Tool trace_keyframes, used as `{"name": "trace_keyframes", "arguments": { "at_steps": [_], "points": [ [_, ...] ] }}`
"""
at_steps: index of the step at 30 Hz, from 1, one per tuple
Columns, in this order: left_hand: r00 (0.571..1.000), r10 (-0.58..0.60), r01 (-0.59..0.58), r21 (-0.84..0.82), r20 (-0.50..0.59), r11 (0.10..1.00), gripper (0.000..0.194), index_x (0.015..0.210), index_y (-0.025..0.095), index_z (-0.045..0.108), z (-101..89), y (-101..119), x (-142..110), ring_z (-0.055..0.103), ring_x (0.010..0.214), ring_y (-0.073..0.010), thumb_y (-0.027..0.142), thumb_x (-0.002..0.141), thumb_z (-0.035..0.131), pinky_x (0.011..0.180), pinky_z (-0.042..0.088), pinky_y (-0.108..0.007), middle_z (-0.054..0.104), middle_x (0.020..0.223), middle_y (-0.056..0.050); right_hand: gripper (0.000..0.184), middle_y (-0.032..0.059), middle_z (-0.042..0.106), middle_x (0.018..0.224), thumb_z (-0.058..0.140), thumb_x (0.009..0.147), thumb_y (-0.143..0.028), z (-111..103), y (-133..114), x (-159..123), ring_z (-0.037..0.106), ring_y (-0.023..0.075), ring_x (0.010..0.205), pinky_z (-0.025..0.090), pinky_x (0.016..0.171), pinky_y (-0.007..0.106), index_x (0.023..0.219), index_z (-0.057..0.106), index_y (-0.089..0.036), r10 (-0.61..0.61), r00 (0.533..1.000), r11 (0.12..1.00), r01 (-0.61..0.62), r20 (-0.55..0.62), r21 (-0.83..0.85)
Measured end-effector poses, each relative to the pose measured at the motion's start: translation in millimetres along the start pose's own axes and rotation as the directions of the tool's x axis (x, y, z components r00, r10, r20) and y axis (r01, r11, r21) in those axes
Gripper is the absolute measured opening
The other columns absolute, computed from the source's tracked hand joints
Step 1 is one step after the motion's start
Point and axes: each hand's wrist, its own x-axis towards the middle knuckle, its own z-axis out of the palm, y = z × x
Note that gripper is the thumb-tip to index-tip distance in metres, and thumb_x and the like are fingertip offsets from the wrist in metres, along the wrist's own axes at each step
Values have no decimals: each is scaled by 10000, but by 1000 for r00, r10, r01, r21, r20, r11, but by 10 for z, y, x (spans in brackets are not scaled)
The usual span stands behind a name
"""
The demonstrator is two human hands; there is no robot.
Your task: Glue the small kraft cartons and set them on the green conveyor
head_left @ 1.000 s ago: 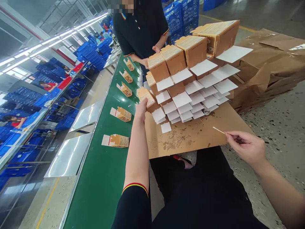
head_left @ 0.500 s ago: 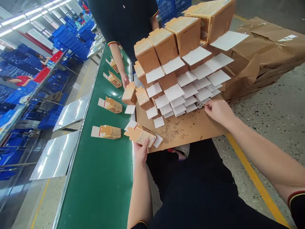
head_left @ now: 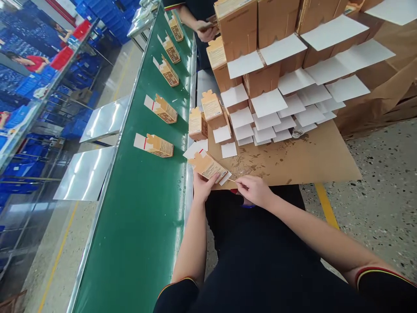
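Note:
My left hand point(head_left: 204, 186) is closed around a small tan carton point(head_left: 208, 167) with its flaps out, held tilted over the near left corner of the brown board. Between the fingertips of my right hand point(head_left: 256, 190) is a thin stick point(head_left: 232, 180), perhaps a cotton swab. Its tip meets the white flap point(head_left: 225, 178) at the carton's lower end, or comes very close to it. A small round glass dish point(head_left: 297, 132) stands on the board point(head_left: 312, 161), right of the stacked cartons. Two upright cartons, one of them a printed carton point(head_left: 196, 124), stand beyond my left hand.
Stacked cartons point(head_left: 239, 32) with white flaps sticking out fill the back of the board. Several cartons, including a near one point(head_left: 159, 145), stand on the green conveyor belt point(head_left: 140, 226) at left. Across the stack, a co-worker's hand point(head_left: 206, 31) holds something flat and dark.
My right hand has moved left with the stick, from the glass dish to the held carton. The co-worker's hand has left the carton by the belt. The view has shifted.

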Motion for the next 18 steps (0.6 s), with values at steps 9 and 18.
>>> {"name": "trace_keyframes", "arguments": {
  "at_steps": [9,18],
  "points": [
    [998,61,-60,54,-12,997,879,1350,242,625,109,-70,-112,786,1325,-357,537,656,1077,1143,639,-537,778,1385,-186,294,4,686,738,574,1078,-146,-303,21,-77,616,161,648,521,680,283,842,717,-248,-12,1000,999,13,-20,45],
    [990,137,-126,223,-33,967,822,1365,204,654,247,-256,-276,801,1285,-380,512,718,1056,1135,621,-561,799,1285,-192,207,4,739,693,703,1041,-266,-902,-2,-391,644,148,558,561,552,270,884,837,-253,161,958,986,-148,-236,74]
  ]
}}
